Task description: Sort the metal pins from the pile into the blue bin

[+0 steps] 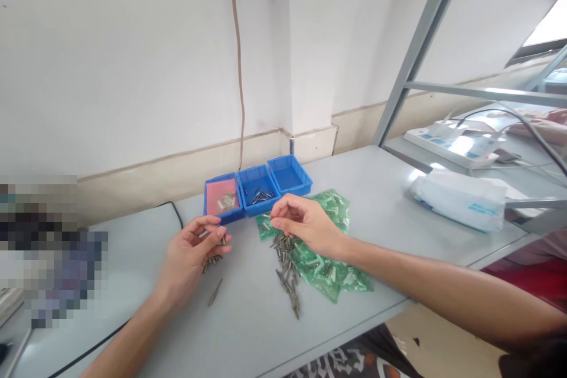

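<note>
My left hand [197,248] is closed above the table, thumb against fingers, with a small brass-coloured metal pin [224,241] showing at the fingertips. My right hand [305,221] pinches another small metal pin [266,216], its tip pointing left. Beneath and in front of the right hand lies a loose pile of metal pins [287,283], partly beside green plastic bags [325,274] holding more small metal parts. A few pins [213,260] rest close under the left hand, and a single pin [215,293] lies nearer to me.
Behind the hands stand three blue trays: the left one [205,204] has a pink sheet and a small bag, the middle one [261,211] some pins, and the right one [290,176] shows its bare floor. A white plastic packet [458,195] and a metal frame [420,53] are right.
</note>
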Motion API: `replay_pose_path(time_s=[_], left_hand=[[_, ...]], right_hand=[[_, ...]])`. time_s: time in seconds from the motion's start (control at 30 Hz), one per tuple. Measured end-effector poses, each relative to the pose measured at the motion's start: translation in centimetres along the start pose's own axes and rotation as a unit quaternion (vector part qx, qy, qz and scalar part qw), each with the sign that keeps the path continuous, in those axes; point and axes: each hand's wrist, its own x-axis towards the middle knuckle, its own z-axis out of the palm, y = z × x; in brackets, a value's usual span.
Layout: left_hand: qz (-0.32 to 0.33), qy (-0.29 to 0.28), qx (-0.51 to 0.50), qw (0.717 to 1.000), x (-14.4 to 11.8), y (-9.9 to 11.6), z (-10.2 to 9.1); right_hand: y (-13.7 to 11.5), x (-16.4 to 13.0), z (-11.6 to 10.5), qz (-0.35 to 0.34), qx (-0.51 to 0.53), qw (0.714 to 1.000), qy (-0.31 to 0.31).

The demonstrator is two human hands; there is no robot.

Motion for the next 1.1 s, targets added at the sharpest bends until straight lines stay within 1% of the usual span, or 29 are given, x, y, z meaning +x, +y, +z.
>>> replay_pose_path(time_s=[0.13, 0.47, 0.8, 1.0, 1.1], left_hand=[[0.009, 0.007, -0.005, 1.000, 0.14, -0.01, -0.15], [-0.001, 0.009, -0.032, 0.999, 0.23, 0.23, -0.12], [-0.005, 0.015, -0.057, 0.998, 0.36, 0.19, -0.20], [-0.008, 0.019, -0.057, 0.998, 0.35, 0.37, -0.12], [-0.014, 0.016, -0.064, 0.998, 0.34, 0.31, -0.21]], right_hand=[[-0.07, -0.08, 0.02, 0.004, -0.001, 1.000, -0.003], [-0.16, -0.13, 0.05, -0.011, -0.017, 1.000, 0.000], [-0.05, -0.19, 0.12, 0.010, 0.031, 0.999, -0.036], [0.14, -0.33, 0.09, 0.014, 0.027, 0.999, -0.042], [0.06, -0.30, 0.08, 0.005, 0.022, 0.999, -0.042]])
